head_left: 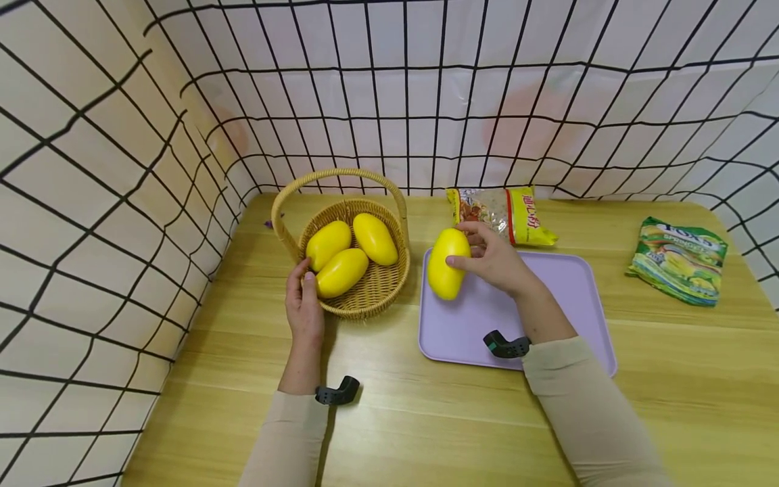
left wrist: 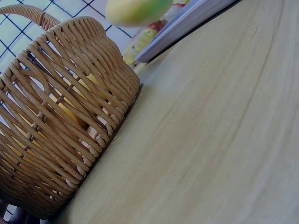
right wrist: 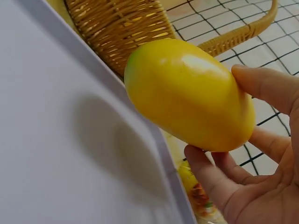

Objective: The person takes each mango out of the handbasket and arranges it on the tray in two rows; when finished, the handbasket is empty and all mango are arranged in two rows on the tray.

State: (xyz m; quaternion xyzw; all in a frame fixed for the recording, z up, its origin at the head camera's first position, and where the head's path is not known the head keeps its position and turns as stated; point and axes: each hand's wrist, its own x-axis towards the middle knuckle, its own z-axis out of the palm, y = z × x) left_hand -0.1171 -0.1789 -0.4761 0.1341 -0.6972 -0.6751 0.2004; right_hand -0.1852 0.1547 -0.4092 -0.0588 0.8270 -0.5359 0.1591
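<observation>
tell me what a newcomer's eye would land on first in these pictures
Most likely the glossy yellow fruit, which the right hand holds up above the pale purple tray, its shadow falling on the tray in the right wrist view. Next would come the wicker basket with its tall arched handle, left of the tray, with three similar yellow fruits inside.

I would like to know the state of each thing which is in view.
Held yellow fruit: pinched by right hand, raised over tray
Basket: upright, handle up
Three other yellow fruits: lying inside basket
Tray: flat on table
Yellow packet: filled, lying behind tray
Green packet: lying flat; opened or sealed, unclear
Left hand: at basket's rim, grip unclear
</observation>
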